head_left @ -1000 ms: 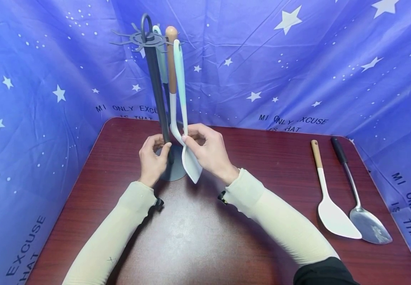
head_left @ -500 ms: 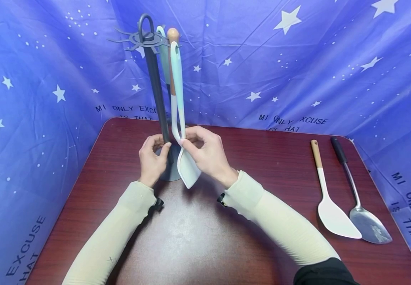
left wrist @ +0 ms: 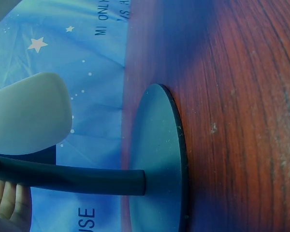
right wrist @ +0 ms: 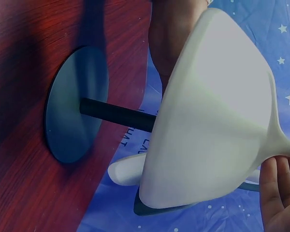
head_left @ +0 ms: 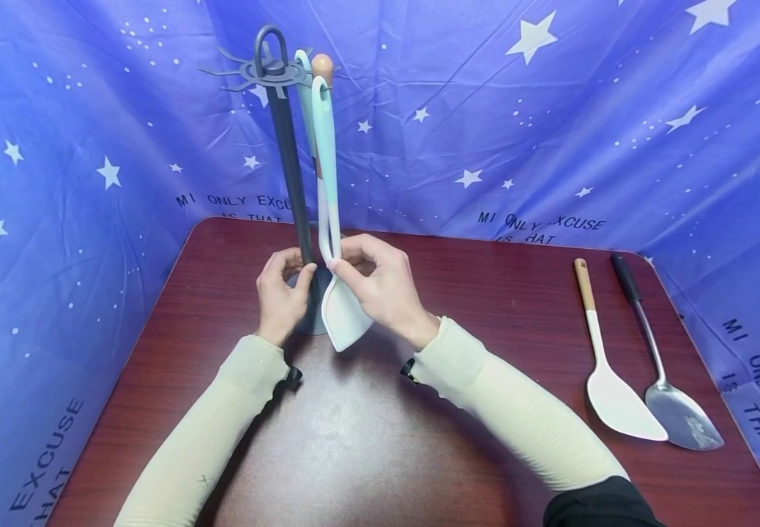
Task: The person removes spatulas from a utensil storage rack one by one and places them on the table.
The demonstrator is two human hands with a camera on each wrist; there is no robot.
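A dark utensil stand point(head_left: 290, 161) with a round base point(left wrist: 159, 140) and a ring of hooks on top stands at the table's back left. Low on its pole, my left hand point(head_left: 282, 296) grips it between thumb and fingers. From a hook hangs a white spatula point(head_left: 345, 315) with a mint handle, its blade down. At the blade's neck my right hand point(head_left: 386, 285) pinches it. Close behind are a utensil with a wooden handle point(head_left: 323, 67) and another with a mint handle point(head_left: 304, 95). The front spatula mostly covers both in the head view.
On the table's right lie a white turner point(head_left: 620, 399) with a wooden handle and a metal turner point(head_left: 683, 417) with a black handle, their blades overlapping. A blue star-printed curtain point(head_left: 433, 124) surrounds the back and sides of the table point(head_left: 485, 307).
The hook ring has turned, and the front spatula has swung left and toward me with my right hand. The wooden handle has slipped behind it. My left hand stays on the pole.
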